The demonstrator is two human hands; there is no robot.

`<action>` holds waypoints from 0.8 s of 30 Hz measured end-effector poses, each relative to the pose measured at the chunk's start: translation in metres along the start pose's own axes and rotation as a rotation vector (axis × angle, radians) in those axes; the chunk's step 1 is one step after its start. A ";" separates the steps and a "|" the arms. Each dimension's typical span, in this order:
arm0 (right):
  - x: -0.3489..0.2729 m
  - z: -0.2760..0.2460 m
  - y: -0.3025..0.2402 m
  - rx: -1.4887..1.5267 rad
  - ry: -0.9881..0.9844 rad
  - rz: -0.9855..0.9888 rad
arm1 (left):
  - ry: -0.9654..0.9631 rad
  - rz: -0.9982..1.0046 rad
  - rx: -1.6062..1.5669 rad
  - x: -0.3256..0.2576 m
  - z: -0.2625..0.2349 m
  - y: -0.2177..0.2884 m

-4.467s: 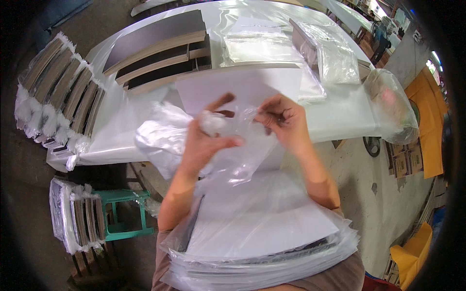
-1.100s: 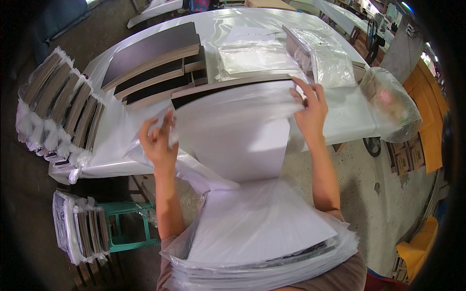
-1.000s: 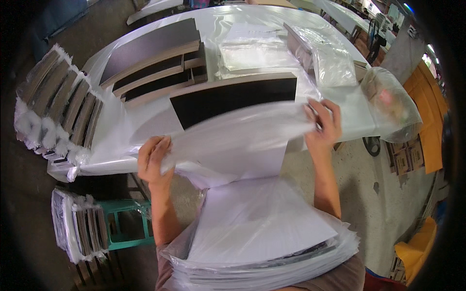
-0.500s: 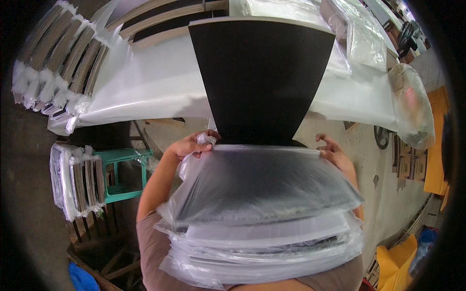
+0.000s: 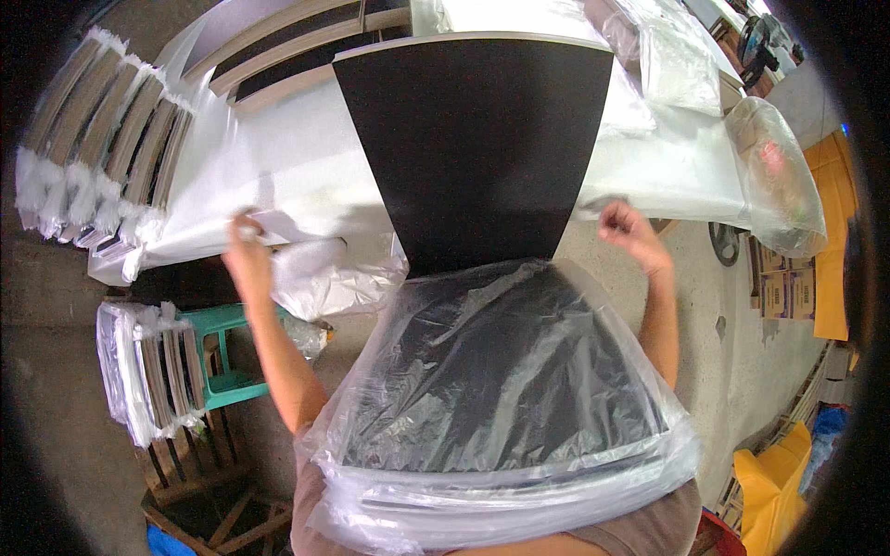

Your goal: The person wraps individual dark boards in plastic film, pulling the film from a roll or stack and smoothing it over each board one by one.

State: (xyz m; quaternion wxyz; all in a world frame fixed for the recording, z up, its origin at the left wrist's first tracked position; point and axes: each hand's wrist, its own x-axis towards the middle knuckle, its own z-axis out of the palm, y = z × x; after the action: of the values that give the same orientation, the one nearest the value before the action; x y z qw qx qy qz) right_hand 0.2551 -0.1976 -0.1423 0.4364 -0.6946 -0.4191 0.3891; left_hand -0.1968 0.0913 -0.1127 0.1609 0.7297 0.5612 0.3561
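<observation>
A large black board (image 5: 477, 148) slopes down from the white-covered table toward my lap, its narrow-looking near end meeting a stack of wrapped boards (image 5: 510, 371). Clear plastic film lies wrinkled over the top board of this stack. Crumpled clear plastic (image 5: 338, 278) bulges out at the left of the black board's near end. My left hand (image 5: 246, 246) is raised off to the left over the table's near edge, smeared by motion, so its grip is unclear. To the right of the board, my right hand (image 5: 633, 230) is lifted, its fingers loosely bent and apart, nothing visible in them.
Bundles of plastic-wrapped boards (image 5: 102, 139) stand at the table's left end. More boards (image 5: 287, 46) lie at the back. A green stool (image 5: 227, 361) carries another wrapped bundle (image 5: 148, 371). Wrapped packs (image 5: 677, 65) and a clear bag (image 5: 777, 176) sit at the right.
Both hands have let go of the plastic's edge and moved up and outward. The film over the stack now lies lower and wrinkled, and crumpled plastic spreads out at the left.
</observation>
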 end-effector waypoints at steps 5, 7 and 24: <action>0.020 0.058 -0.173 -0.083 -0.152 -0.545 | -0.252 0.312 -1.016 0.010 -0.055 0.152; 0.018 0.095 -0.215 -0.165 -0.082 -0.812 | -0.352 0.334 -1.186 0.000 -0.034 0.204; 0.038 0.114 -0.198 0.371 0.287 -0.529 | -0.632 -0.214 -1.409 -0.045 0.036 0.228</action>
State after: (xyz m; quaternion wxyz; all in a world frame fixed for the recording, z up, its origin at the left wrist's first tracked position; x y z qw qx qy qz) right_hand 0.1169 -0.0774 -0.0008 0.6952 -0.5186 -0.4411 0.2307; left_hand -0.0165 -0.0170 -0.0082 0.7721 0.4642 0.1975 0.3865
